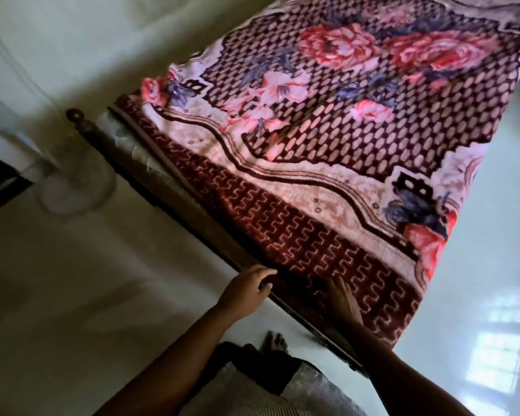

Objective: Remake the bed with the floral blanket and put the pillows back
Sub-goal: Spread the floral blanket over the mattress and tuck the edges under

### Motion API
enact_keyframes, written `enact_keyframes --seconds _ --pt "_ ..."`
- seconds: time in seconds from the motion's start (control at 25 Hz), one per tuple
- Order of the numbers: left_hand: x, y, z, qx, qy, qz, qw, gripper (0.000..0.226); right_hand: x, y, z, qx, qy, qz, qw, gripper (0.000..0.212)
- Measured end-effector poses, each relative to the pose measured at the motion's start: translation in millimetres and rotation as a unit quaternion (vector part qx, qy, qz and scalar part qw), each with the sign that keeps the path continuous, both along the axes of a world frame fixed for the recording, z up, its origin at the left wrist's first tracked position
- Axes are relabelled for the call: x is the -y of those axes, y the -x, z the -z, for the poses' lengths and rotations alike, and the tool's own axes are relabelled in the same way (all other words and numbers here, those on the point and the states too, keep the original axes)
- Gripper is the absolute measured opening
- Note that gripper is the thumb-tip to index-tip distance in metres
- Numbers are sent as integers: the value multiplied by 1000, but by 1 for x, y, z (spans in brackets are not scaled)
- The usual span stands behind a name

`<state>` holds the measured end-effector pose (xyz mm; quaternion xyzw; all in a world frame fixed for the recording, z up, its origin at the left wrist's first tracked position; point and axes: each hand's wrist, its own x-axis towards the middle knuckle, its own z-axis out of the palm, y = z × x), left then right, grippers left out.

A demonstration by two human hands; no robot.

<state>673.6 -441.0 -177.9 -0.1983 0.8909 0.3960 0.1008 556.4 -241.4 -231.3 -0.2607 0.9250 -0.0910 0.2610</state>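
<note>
1. Blanket (pixel 327 139): floral, with pink-red roses and blue leaves on a dark dotted field and a maroon zigzag border. It lies spread flat over the top of the bed and reaches the near footboard and both long sides.
2. Bed frame (pixel 174 187): dark wood. The footboard rail runs along the blanket's near edge, with a round knob post (pixel 73 115) at the far-left corner.
3. Right hand (pixel 342 298): palm down on the maroon border near the footboard, fingers straight and together. It presses flat and grips nothing.
4. Left hand (pixel 246 288): at the footboard rail, just beside the blanket's hem, with the fingers bent. The frame is blurred, so I cannot tell whether they pinch the hem or only rest there.
5. The two hands are near each other, both at the foot end.
6. One bare foot (pixel 275 340) stands on the floor (pixel 490 295) below the rail. The floor is glossy and light, with a window reflection at the right.
7. A white round-based stand (pixel 78 190) is on the floor left of the bed.
</note>
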Motion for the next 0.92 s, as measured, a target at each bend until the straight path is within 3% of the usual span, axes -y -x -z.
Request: enact_keyframes --seconds 0.12,0.24,0.36,0.52,0.6,0.68,0.84,0.92 --pt "38 34 5 -7 74 115 991 42 20 9 9 -27 -40 -5 999 44" --pt "69 74 17 -30 125 215 968 46 29 28 4 20 -13 59 998 25" --pt "88 107 43 -16 199 299 933 51 22 31 -5 96 -30 123 987 22" --pt "126 130 71 23 290 393 873 42 31 27 -5 115 -68 178 975 20" --pt "145 129 80 35 221 364 904 28 41 20 -1 98 -108 167 975 22" --pt "159 126 86 111 138 362 915 19 52 14 2 89 -135 125 979 28" --pt "168 133 90 347 40 294 890 59 48 9 27 111 -155 136 972 29" --pt "165 135 91 420 8 263 869 77 45 0 37 139 -162 107 971 28"
